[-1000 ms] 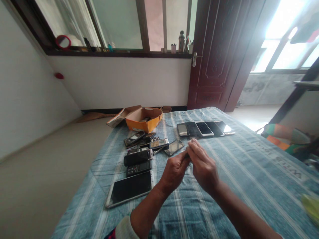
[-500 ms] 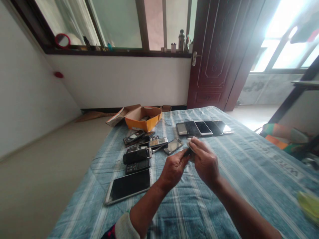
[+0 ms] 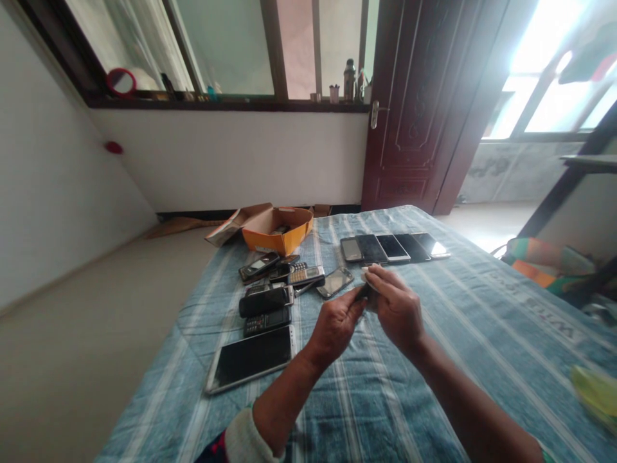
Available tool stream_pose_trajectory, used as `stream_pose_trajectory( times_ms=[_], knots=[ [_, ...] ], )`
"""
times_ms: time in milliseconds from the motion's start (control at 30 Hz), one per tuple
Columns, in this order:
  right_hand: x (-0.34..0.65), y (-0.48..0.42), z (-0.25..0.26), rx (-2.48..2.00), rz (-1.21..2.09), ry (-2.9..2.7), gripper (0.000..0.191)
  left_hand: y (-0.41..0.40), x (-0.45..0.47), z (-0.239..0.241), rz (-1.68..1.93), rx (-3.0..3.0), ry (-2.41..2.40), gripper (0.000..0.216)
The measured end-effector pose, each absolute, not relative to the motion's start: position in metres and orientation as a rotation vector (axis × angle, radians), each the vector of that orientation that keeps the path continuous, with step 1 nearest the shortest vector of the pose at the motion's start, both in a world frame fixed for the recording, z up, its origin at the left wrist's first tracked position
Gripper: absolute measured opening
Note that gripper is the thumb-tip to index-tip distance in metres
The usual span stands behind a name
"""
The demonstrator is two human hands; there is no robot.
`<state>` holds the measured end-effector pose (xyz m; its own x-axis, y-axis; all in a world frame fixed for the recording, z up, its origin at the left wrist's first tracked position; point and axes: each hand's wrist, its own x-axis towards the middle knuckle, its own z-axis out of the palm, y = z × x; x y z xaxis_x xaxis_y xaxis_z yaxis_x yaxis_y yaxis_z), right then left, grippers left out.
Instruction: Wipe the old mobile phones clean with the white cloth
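Note:
Above the middle of the cloth-covered surface, my left hand (image 3: 335,326) is closed on a small dark phone (image 3: 361,293), which is mostly hidden by fingers. My right hand (image 3: 399,315) presses against its other side, fingers closed round a white cloth-like piece (image 3: 365,273) that peeks out at the fingertips. Just left of the hands lies a phone with a grey screen (image 3: 336,283). Behind them a row of several phones (image 3: 393,248) lies side by side.
At left is a pile of older phones (image 3: 306,275), with a large white-framed tablet (image 3: 253,360) nearer me. An orange cardboard box (image 3: 277,241) with its flap open stands at the far edge. A yellow-green item (image 3: 595,392) lies far right on the striped blue cloth (image 3: 482,334).
My right hand, blurred by motion before, now looks sharper and sits in nearly the same spot on the dark phone. My left hand keeps its hold, and the view has shifted slightly.

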<state>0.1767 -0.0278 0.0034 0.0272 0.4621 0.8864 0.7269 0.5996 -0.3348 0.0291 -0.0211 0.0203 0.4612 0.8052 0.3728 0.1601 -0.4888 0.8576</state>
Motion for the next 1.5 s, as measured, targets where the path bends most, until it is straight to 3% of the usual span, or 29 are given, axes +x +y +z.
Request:
stream_pose_trajectory(
  times_ms=[267,500,1500],
  knots=[
    [0.166,-0.035,0.002,-0.847,-0.402,-1.83,0.037,-0.019,0.027,0.018,1.053,1.883,0.827,0.043],
    [0.179,-0.028,0.004,-0.989,-0.34,-1.668,0.035,-0.021,0.029,0.021,1.064,1.906,0.765,0.038],
    [0.17,-0.035,-0.002,-0.846,-0.447,-1.774,0.042,-0.02,0.027,0.016,1.049,1.9,0.776,0.041]
  ],
)
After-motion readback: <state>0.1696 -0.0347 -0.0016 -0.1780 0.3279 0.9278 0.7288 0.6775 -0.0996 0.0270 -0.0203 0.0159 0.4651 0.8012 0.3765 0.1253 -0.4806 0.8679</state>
